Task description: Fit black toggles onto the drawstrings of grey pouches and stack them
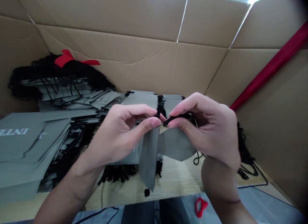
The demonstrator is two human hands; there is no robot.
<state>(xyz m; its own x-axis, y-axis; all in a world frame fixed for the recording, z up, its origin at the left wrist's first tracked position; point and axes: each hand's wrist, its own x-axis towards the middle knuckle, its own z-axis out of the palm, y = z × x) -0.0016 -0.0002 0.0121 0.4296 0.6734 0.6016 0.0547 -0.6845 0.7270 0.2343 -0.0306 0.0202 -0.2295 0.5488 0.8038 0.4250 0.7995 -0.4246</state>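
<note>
Near the middle of the head view, my left hand (122, 134) is closed, thumb and forefinger pinching the top corner of a grey drawstring pouch (149, 156) where black cord shows. The pouch hangs edge-on below those fingers. Just to the right, my right hand (209, 131) pinches a piece of black cord (176, 118), its fingertips almost meeting the left ones. A grey panel (178, 143) hangs below the right hand; whether it belongs to the same pouch I cannot tell. The exact ends of the cord are hidden by my fingers.
Stacked grey pouches (141, 97) with black cords lie behind my hands. More printed pouches (21, 137) are piled at the left, below a black cord bundle (26, 79) with a red tie. Cardboard walls (134, 54) enclose the wooden table (178, 182). A red band (201, 207) lies below.
</note>
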